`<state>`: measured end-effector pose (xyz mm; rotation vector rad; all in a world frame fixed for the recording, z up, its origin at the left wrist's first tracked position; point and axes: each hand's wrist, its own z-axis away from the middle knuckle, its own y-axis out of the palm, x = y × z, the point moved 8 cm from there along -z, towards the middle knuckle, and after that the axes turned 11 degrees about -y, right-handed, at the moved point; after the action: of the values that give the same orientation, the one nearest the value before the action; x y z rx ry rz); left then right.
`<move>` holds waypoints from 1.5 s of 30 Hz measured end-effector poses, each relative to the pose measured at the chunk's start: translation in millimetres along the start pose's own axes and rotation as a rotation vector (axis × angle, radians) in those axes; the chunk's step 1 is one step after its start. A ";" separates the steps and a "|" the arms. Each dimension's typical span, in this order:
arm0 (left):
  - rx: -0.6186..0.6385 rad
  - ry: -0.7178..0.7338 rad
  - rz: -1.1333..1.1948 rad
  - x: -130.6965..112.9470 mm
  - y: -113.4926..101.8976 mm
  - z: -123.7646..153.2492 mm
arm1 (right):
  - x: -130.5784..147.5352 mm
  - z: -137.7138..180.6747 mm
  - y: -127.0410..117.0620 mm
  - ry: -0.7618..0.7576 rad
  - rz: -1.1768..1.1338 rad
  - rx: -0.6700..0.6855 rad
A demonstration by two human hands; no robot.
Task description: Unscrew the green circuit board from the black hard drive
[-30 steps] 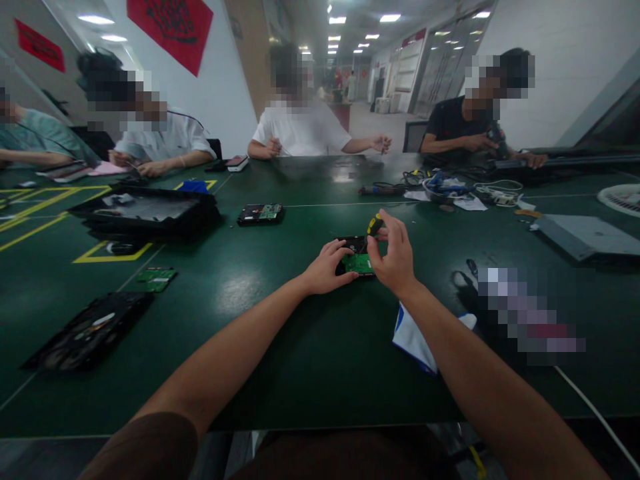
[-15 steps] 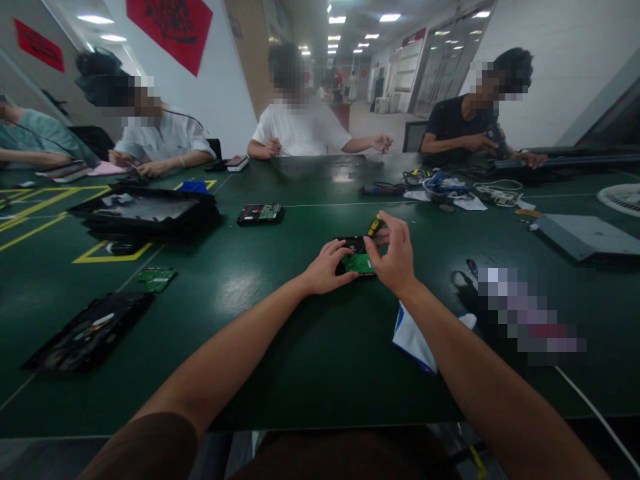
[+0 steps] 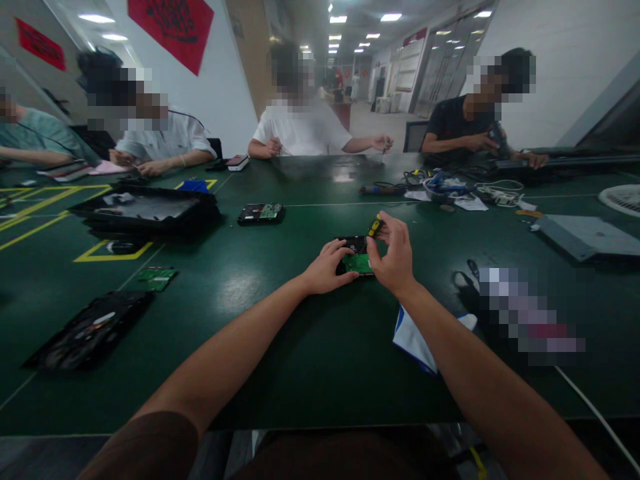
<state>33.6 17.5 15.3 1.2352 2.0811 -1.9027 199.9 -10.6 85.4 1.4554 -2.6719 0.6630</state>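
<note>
A hard drive [image 3: 357, 264] with a green circuit board lies on the dark green table in front of me. My left hand [image 3: 329, 268] grips its left side, thumb along the near edge and fingers over the far part. Above the drive, my right hand [image 3: 393, 257] pinches a short yellow-and-black screwdriver [image 3: 375, 227], which is tilted over the drive. Its tip is too small to make out. Under my right forearm lies a white cloth with blue edging [image 3: 416, 340].
Another hard drive [image 3: 261, 213] sits farther back. At left are a black tray [image 3: 150, 207], a loose circuit board [image 3: 157, 278] and a black casing [image 3: 90, 330]. Cables [image 3: 445, 183] and a grey metal panel [image 3: 585, 237] lie at right. Several people sit across the table.
My right hand and the screwdriver have shifted only very slightly over the drive. The left hand keeps its hold, and the drive stays in place.
</note>
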 end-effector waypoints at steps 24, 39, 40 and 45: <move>0.005 -0.003 -0.010 -1.2 -0.4 0.7 | 0.6 -0.4 -2.3 0.010 0.002 -0.010; 0.017 -0.015 0.005 -2.7 -2.2 1.0 | -8.5 4.4 1.3 0.052 0.004 0.003; 0.015 -0.008 0.004 -3.1 -2.3 1.0 | -7.9 3.9 0.5 0.049 0.015 0.004; 0.016 -0.017 -0.004 -2.0 -2.0 0.7 | -3.9 1.5 -0.1 0.024 0.029 0.024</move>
<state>33.4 16.1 17.8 1.2149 2.0657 -1.9279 202.4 -8.2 83.2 1.4075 -2.6807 0.7123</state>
